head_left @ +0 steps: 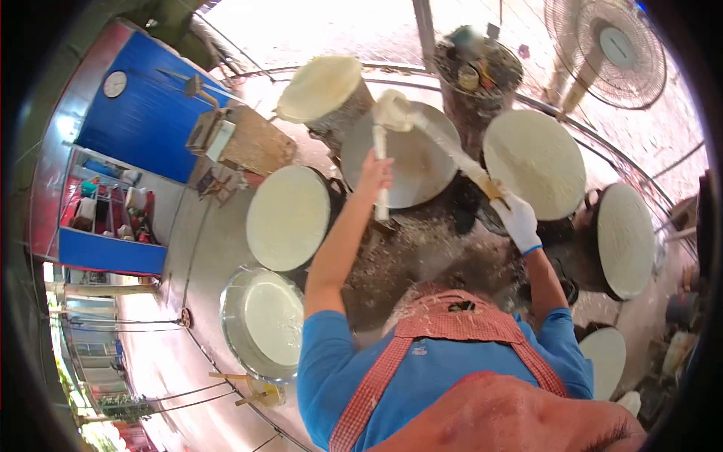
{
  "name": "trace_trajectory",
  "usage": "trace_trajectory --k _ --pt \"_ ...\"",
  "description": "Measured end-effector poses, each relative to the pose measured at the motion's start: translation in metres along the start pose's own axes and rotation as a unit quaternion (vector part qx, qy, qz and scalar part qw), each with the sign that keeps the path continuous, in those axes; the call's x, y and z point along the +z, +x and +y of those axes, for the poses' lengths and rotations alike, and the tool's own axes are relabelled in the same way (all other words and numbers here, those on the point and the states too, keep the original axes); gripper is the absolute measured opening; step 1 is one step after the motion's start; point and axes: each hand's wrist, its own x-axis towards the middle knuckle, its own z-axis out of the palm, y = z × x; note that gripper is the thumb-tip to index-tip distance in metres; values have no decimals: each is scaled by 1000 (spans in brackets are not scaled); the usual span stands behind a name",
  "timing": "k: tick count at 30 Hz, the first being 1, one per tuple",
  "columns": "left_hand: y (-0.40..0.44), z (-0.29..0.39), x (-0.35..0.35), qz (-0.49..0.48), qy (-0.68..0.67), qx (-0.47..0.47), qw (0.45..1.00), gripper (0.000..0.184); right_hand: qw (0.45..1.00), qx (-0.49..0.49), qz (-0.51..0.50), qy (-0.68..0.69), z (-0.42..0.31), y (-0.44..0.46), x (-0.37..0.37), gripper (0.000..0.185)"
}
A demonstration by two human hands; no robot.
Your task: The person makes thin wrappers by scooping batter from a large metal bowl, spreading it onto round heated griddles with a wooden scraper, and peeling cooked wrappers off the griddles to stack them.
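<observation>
My bare left hand (pixel 374 178) is closed round a pale, whitish stick (pixel 381 200) held upright over a round grey pan (pixel 418 169). My right hand (pixel 518 221), in a white glove with a blue cuff, grips the wooden handle of a long tool coated in thick white stuff (pixel 449 143). That tool slants up to the left across the pan. A white lump (pixel 393 111) sits at its far end, close to the top of the stick; whether they touch I cannot tell. The pan's surface looks mostly bare, with a faint brownish patch.
Round pans with pale tops stand around me: a left pan (pixel 288 218), a back-left pan (pixel 320 89), a right pan (pixel 535 164) and a far-right pan (pixel 625 241). A metal basin of white liquid (pixel 273 316) stands front left. A fan (pixel 617 49) is at the back right.
</observation>
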Motion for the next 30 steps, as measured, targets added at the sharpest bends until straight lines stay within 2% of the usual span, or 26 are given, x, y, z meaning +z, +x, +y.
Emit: trace_trajectory --k 2,3,5,6,7,8,9,10,11,12,13,14,15,16,18,19,20,21,22,23,24,25,26,27,28,30 --pt "56 -31 -1 6 28 32 999 38 983 73 -111 -128 -33 30 29 30" --pt "86 -48 -17 0 32 37 999 38 984 57 -91 -144 -19 38 60 25" --pt "135 -75 -41 157 368 164 902 54 988 66 -86 -113 -2 42 75 25" --pt "134 -65 -41 151 364 172 903 54 991 67 -85 -82 12 49 79 25" --pt "118 -58 -45 211 481 211 824 58 1000 -12 -7 -11 46 51 90 27" --pt "100 -55 -51 270 588 233 726 63 1000 -15 -10 -17 34 50 81 27" --pt "93 -47 -53 274 581 232 731 63 957 160 -23 241 2 54 63 27" --pt "87 -40 -54 263 605 223 717 62 819 321 -34 474 -26 59 58 28" --pt "82 -36 -50 252 629 214 704 62 788 332 31 518 -41 64 77 26" --pt "82 -31 -43 254 624 208 709 62 829 343 -22 441 -43 74 95 24" --pt "86 -25 -40 249 586 249 730 60 965 190 -11 182 -8 75 126 25" --pt "85 -16 -43 243 551 293 742 59 996 12 2 -87 18 76 154 27" --pt "79 -6 -50 242 562 290 735 59 985 116 -80 -103 -12 82 125 29" --pt "79 9 -51 238 474 399 748 60 984 125 -76 -104 -8 85 121 31" --pt "61 30 -57 215 384 494 750 61 989 126 0 83 25 81 145 32" --pt "38 34 -63 190 349 442 804 61 881 364 -101 284 -43 87 116 32" --pt "22 25 -73 171 329 409 834 61 816 381 -91 425 -41 87 151 31" --pt "5 15 -83 155 308 374 861 61 884 280 -44 373 -31 90 198 32" --pt "-5 -9 -102 120 288 265 912 61 969 89 -29 229 -33 102 204 34" --pt "-25 -33 -115 109 302 218 922 61 995 89 -44 2 -35 111 201 36" --pt "-45 -56 -127 97 318 169 928 61 993 94 -70 -25 -50 116 170 35" --pt "-61 -73 -134 104 372 201 900 61 994 88 -65 -10 -47 114 142 32" --pt "-72 -95 -150 117 381 221 890 60 998 48 8 49 -3 104 153 29" --pt "-85 -114 -165 129 383 240 882 60 952 238 -25 193 -14 95 146 27" --pt "-92 -120 -170 127 330 183 917 60 850 411 -58 324 -25 83 133 26" --pt "-105 -129 -176 131 267 119 947 61 811 428 -66 394 -74 67 162 23"
